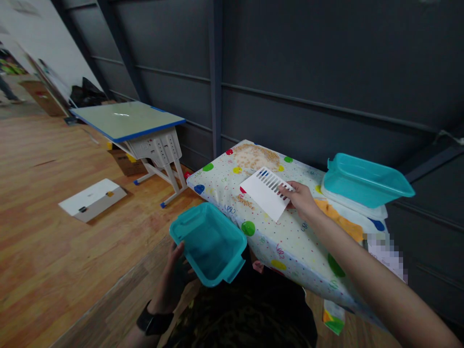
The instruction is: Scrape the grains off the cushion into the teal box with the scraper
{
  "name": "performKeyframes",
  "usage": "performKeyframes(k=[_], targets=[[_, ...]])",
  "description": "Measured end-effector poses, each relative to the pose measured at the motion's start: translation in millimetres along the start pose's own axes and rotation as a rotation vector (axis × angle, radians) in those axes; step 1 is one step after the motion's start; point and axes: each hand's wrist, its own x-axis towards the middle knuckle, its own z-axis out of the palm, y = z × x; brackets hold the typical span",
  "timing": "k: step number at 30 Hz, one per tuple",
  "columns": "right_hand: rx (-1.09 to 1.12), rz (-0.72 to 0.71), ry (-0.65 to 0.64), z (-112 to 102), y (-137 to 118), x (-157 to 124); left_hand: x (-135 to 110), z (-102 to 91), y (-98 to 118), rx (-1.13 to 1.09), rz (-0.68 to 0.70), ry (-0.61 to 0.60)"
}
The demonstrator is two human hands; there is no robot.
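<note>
My left hand [174,266] grips the near-left rim of a teal plastic tub [210,246], its thumb on the rim. The tub is tilted at the table's front edge, and no contents show inside it. In my right hand [299,195] is a flat white slotted card [266,195] with a row of narrow slots along one side. The fingers pinch its right edge just above the tablecloth. Beyond the card lies a spread of pale and brown grains [255,157]; a smaller scatter of brown grains [243,201] lies left of the card.
A spotted tablecloth [282,237] covers the table. Another teal tub [366,181] stands at the right on a white lid, beside an orange cloth [339,217]. A desk [130,118] and a white box [92,199] on the floor are to the left. A dark wall [326,63] rises behind.
</note>
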Motion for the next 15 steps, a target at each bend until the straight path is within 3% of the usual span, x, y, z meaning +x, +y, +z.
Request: performKeyframes(k=[15], targets=[[0.067,0.141,-0.166,22.7,-5.6,-20.2,19.3,13.9,-4.4,-0.066,-0.114,0.020]])
